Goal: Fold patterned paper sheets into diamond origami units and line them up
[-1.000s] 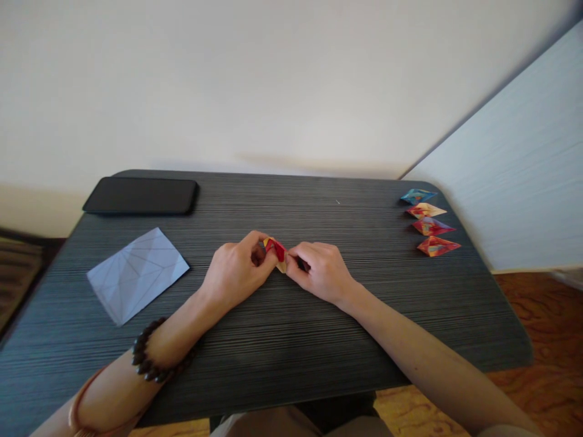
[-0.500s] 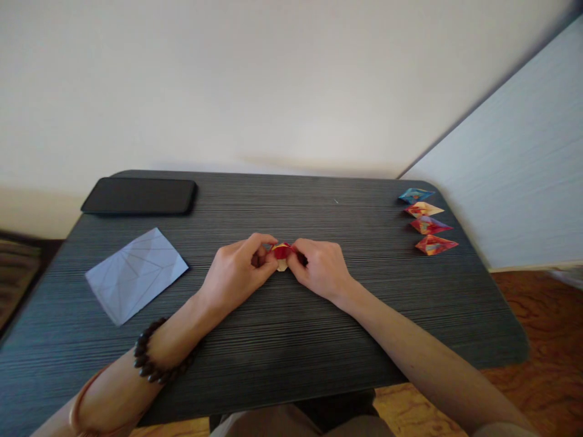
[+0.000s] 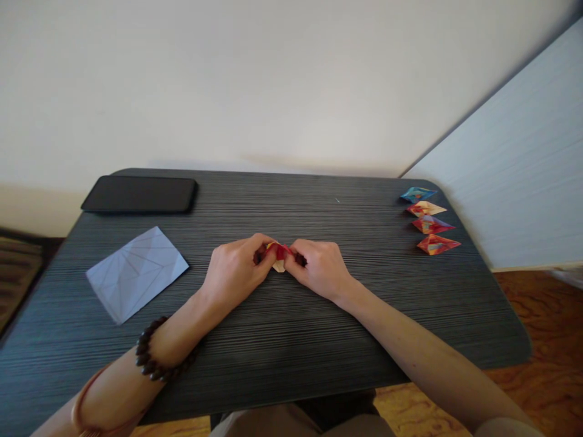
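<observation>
Our left hand [image 3: 234, 274] and right hand [image 3: 319, 268] sit closer together than a second ago, both pinching the small red folded paper [image 3: 279, 253], now lower and flatter at the middle of the table [image 3: 291, 346].

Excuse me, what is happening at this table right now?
A person is seated at a dark table. The left hand and the right hand pinch a small red folded paper between their fingertips, just above the tabletop. Four folded paper pieces lie in a row near the far right edge. A creased pale sheet and a black phone lie to the left, untouched.
</observation>
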{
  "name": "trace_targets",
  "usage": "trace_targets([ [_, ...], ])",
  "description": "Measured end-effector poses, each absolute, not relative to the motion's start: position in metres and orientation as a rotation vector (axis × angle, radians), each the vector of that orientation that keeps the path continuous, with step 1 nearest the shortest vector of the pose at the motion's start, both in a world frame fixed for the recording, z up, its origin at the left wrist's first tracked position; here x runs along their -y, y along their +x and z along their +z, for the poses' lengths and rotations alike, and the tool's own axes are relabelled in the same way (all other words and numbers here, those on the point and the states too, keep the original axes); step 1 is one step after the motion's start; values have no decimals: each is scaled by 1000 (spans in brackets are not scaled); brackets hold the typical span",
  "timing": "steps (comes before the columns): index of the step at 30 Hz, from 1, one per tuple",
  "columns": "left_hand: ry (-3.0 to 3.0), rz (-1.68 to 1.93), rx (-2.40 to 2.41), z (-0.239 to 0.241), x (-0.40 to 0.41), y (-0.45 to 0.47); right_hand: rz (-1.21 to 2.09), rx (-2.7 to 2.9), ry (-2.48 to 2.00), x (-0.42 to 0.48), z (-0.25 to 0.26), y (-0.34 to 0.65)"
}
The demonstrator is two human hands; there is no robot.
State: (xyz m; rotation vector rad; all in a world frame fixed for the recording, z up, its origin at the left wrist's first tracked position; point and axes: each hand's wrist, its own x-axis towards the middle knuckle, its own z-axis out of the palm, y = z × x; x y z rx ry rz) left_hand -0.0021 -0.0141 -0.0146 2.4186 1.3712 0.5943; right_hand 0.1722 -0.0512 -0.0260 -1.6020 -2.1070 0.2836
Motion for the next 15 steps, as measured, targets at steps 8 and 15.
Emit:
trace_targets([
  [8,2368,627,-1324,-17,12,-4,296,2084,-1597,53,-25,171],
  [15,2285,554,-1327,-16,11,-3,261,2102,-1570,53,-27,172],
])
